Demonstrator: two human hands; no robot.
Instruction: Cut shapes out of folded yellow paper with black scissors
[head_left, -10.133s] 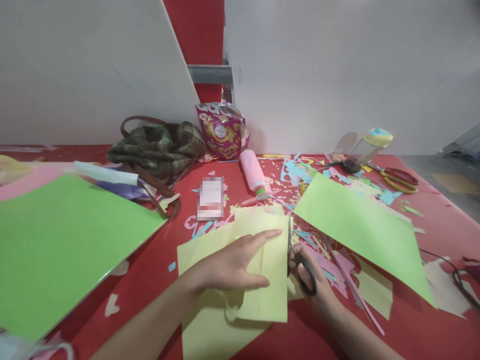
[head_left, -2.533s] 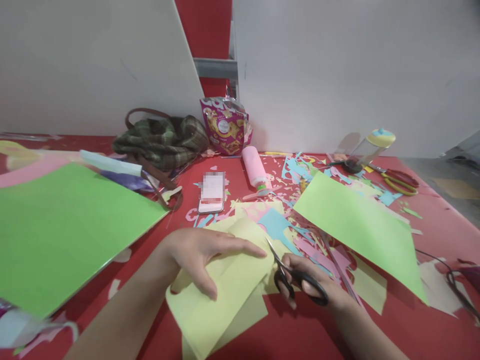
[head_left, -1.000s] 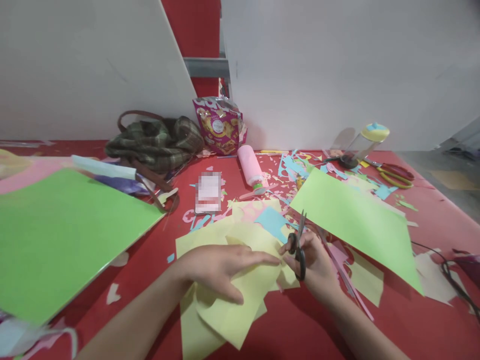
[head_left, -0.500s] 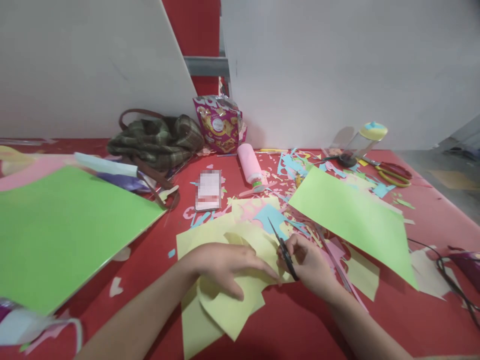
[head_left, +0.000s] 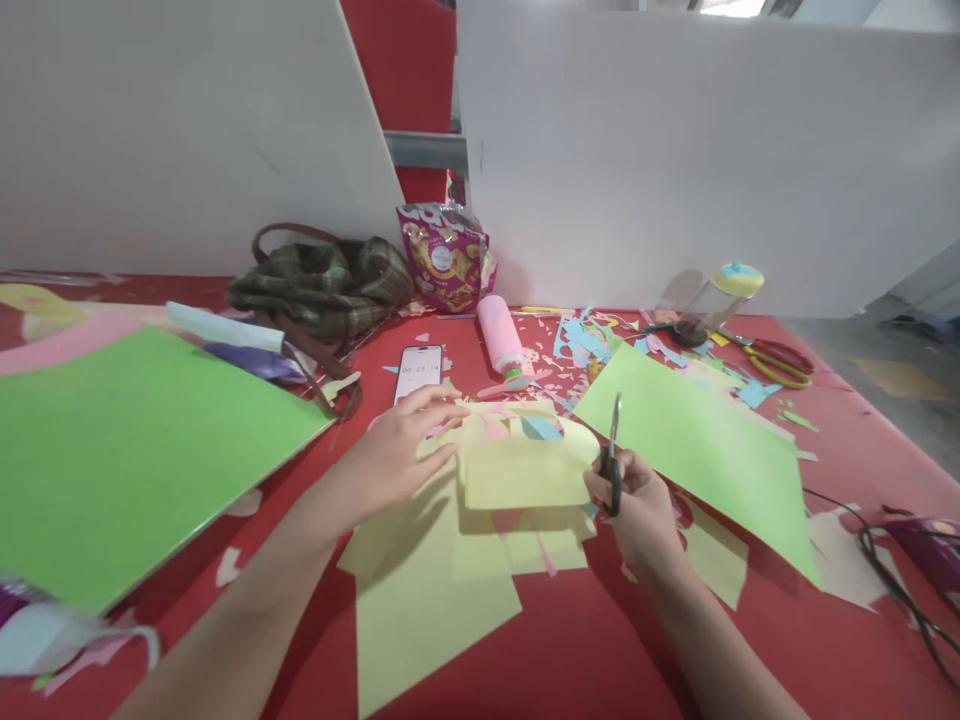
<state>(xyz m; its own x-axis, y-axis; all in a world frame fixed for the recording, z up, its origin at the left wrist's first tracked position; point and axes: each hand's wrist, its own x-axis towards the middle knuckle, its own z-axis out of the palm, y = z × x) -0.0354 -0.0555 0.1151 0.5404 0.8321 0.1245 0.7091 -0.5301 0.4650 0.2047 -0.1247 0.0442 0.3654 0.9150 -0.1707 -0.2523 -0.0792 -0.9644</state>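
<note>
My right hand (head_left: pixel 637 505) grips black-handled scissors (head_left: pixel 613 465), their blades pointing up and away from me. Its fingertips are at the right edge of a curled pale yellow paper piece (head_left: pixel 529 475), which stands partly raised from the sheets below. My left hand (head_left: pixel 405 440) is at the left end of that piece, fingers stretched out and thumb apart; whether it touches the paper I cannot tell. Flat yellow sheets (head_left: pixel 427 610) lie beneath and in front on the red table (head_left: pixel 592 640). A phone (head_left: pixel 418 368) showing a timer is partly behind my left fingers.
Green sheets lie at left (head_left: pixel 135 450) and right (head_left: pixel 697 450). Behind are a pink bottle (head_left: pixel 499 333), a purple snack bag (head_left: pixel 446 255) and a plaid bag (head_left: pixel 322 285). Paper scraps (head_left: pixel 577 340), red-and-yellow-handled scissors (head_left: pixel 780 362) and a clear yellow-lidded container (head_left: pixel 712 305) are at back right.
My left hand has moved away from me and left, off the middle of the yellow paper. The paper piece now curls up near the right hand. The scissors have turned more upright.
</note>
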